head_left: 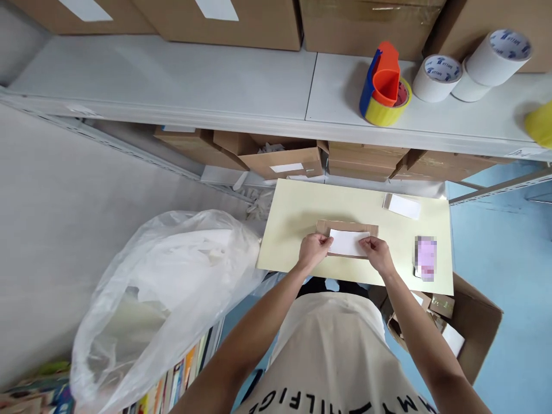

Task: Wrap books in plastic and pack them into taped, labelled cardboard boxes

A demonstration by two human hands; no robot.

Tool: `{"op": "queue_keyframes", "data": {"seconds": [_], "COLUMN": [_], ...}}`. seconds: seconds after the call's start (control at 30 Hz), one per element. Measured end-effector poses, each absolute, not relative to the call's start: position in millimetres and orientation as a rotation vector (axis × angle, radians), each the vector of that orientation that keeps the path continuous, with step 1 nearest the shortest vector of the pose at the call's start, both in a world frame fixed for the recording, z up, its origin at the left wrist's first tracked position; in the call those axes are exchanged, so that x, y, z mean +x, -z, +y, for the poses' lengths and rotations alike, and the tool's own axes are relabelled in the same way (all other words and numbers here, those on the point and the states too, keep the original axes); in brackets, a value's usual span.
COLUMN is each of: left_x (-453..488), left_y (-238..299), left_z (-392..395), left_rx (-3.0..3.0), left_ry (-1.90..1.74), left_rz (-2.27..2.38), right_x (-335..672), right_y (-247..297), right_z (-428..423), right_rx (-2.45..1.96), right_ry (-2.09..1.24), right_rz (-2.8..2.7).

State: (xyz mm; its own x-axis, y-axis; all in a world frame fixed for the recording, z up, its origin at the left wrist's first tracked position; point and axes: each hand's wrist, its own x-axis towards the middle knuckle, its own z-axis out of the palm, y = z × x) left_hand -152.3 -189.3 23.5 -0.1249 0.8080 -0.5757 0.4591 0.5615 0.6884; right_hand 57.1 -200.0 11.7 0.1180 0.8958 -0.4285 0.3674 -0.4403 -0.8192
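Observation:
A flat brown cardboard parcel [347,228] lies on a small pale yellow table [302,213]. On top of it is a white label [347,242]. My left hand [314,250] pinches the label's left end, fingers closed on it. My right hand [376,251] pinches its right end in the same way. Both hands rest on the parcel's near edge.
A stack of white labels [402,205] and a blurred pink object [426,258] lie on the table's right. A grey shelf [181,80] behind holds a tape dispenser [385,86] and white tape rolls [470,66]. A big plastic bag [164,299] stands left, an open carton [470,328] right.

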Motion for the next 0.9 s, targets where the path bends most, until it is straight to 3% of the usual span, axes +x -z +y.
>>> {"op": "queue_keyframes", "data": {"seconds": [0.7, 0.8, 0.9], "left_x": [-155.7, -162.2, -159.6], "left_y": [-29.3, -33.5, -31.3], "left_z": [-170.0, -175.9, -187.2], "left_rx": [1.383, 1.530, 1.874], "left_ry": [0.031, 0.020, -0.138], "left_rz": [1.942, 1.985, 1.848], "right_x": [66.3, 73.6, 63.9], "right_y": [-13.9, -21.1, -22.0], "right_z": [-190.7, -198.3, -208.3], "right_rx": [-2.109, -2.210, -1.990], "right_ry": [-1.199, -0.943, -0.585], "right_rz": [-1.530, -1.816, -2.141]}}
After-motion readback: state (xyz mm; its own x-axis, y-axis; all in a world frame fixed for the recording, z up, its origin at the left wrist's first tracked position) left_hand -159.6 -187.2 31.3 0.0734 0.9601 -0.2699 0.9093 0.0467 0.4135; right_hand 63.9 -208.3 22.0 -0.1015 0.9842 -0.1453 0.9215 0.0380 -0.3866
